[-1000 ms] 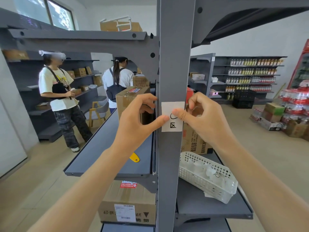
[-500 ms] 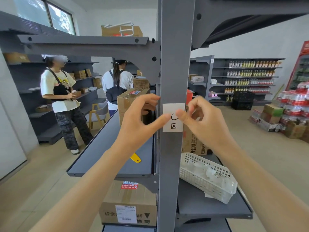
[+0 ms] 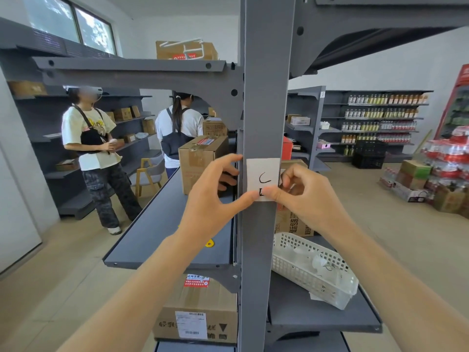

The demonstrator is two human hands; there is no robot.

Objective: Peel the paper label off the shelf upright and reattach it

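A white paper label (image 3: pixel 262 175) with black handwriting lies flat on the front of the grey shelf upright (image 3: pixel 265 97) at chest height. My left hand (image 3: pixel 210 196) wraps its fingers behind the upright's left edge, and its thumb presses the label's lower left corner. My right hand (image 3: pixel 307 196) comes in from the right with its thumb on the label's lower edge and the other fingers curled by the upright's right side. The two thumbs meet and hide the lower character on the label.
Grey shelves extend left (image 3: pixel 162 229) and right (image 3: pixel 317 308) of the upright. A cardboard box (image 3: pixel 200 161) stands behind my left hand, a white plastic basket (image 3: pixel 312 268) lies lower right. Two people (image 3: pixel 94 153) stand in the left aisle. Stocked shelving (image 3: pixel 380 118) and stacked goods line the right.
Both thumbs have slid down from the label's middle to its bottom edge, uncovering the upper handwritten mark. The label stays on the upright.
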